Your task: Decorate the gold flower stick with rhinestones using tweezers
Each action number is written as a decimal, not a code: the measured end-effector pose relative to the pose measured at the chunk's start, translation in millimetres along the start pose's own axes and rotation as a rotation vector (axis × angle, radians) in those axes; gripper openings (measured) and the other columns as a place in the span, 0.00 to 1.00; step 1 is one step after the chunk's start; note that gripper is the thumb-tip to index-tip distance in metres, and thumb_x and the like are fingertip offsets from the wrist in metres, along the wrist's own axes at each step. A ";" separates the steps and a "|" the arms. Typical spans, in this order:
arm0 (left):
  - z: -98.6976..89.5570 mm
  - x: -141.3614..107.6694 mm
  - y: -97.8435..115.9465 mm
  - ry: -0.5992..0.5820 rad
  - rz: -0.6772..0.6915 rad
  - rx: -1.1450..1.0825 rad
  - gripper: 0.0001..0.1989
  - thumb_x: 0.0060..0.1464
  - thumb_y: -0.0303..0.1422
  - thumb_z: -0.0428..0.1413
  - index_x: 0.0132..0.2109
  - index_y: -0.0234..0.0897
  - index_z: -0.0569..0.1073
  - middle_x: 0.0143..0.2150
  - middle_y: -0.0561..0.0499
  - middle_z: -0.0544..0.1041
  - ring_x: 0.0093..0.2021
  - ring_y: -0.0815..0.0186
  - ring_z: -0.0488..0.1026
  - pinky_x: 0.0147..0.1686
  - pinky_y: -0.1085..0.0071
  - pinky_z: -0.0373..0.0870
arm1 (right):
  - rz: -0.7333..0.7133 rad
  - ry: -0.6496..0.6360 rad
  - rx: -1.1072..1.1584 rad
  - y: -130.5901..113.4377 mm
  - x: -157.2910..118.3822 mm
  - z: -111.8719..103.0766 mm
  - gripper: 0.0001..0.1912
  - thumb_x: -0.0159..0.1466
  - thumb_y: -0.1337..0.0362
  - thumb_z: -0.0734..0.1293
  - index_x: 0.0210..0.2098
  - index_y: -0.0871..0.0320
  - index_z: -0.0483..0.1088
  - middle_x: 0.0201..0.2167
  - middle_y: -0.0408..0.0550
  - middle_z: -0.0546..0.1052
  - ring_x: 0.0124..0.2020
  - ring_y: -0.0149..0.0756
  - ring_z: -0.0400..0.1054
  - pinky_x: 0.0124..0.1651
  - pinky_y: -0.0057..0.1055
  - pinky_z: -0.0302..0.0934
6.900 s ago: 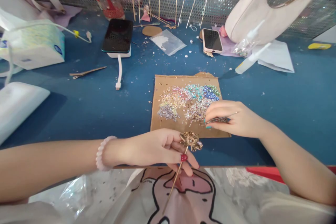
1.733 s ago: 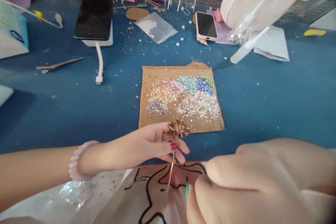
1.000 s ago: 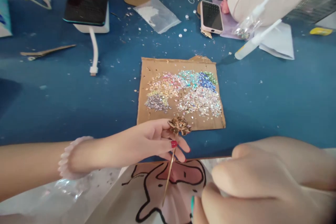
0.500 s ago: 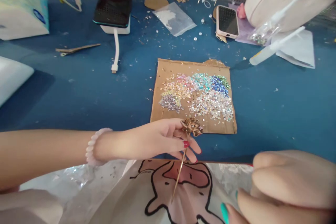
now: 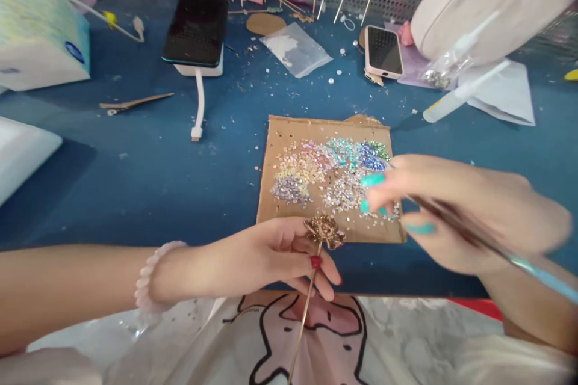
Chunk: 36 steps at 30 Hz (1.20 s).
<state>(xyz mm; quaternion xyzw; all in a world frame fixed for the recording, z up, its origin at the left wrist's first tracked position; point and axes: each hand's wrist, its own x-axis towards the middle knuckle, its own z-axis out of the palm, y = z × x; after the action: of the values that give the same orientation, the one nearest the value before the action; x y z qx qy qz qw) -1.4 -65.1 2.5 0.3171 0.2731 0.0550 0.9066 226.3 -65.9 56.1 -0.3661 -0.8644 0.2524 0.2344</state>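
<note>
My left hand [image 5: 266,258], with red nails and a pale bead bracelet [image 5: 149,277], is closed on the thin stem of a gold flower hairpin [image 5: 325,231]. The flower head stands above the thumb and the stem slants down over my lap. My right hand [image 5: 478,210], with teal nails, grips slim metallic tweezers [image 5: 456,222], blurred by motion. Its fingertips are over the right part of a cardboard sheet [image 5: 334,233]. On that sheet lie small rhinestones [image 5: 298,165] in colour patches, with a blue patch [image 5: 372,156] near the right fingertips.
A black phone [image 5: 196,27] rests on a white block with a short cable [image 5: 198,108]. Behind the cardboard are a clear bag [image 5: 295,51] and a smaller phone [image 5: 383,51]. A white tube [image 5: 465,93] sits right; another slim tool [image 5: 135,102] and a tissue pack [image 5: 45,42] sit left.
My right hand has moved from the lower right up and left over the cardboard, with the tweezers now visible. My left hand still holds the hairpin. The view has shifted slightly.
</note>
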 end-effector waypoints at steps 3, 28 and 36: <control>1.5 -0.9 1.2 -0.006 -0.014 -0.011 0.04 0.59 0.24 0.52 0.37 0.34 0.71 0.38 0.52 0.77 0.36 0.71 0.77 0.37 0.75 0.71 | 0.045 0.177 0.181 25.0 18.5 -2.7 0.16 0.70 0.57 0.54 0.53 0.48 0.66 0.33 0.46 0.76 0.33 0.36 0.71 0.36 0.34 0.65; -0.5 4.9 -2.5 -0.135 0.038 0.002 0.08 0.63 0.21 0.46 0.40 0.34 0.68 0.35 0.52 0.76 0.32 0.74 0.76 0.33 0.78 0.69 | 0.218 0.053 -0.017 72.6 35.0 5.7 0.05 0.65 0.65 0.61 0.32 0.56 0.64 0.23 0.38 0.71 0.23 0.28 0.65 0.31 0.29 0.56; -2.6 4.8 -3.3 -0.143 0.036 -0.002 0.06 0.63 0.23 0.47 0.43 0.35 0.67 0.38 0.51 0.76 0.34 0.72 0.77 0.33 0.76 0.69 | 0.163 0.007 -0.147 69.6 33.6 1.3 0.04 0.63 0.65 0.61 0.31 0.56 0.64 0.23 0.40 0.71 0.24 0.29 0.65 0.29 0.28 0.55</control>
<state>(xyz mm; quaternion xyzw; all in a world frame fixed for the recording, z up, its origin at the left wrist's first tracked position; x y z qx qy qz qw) 1.0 -65.0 -3.3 0.3244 0.2019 0.0489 0.9228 240.5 1.1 20.2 -0.4523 -0.8473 0.2052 0.1885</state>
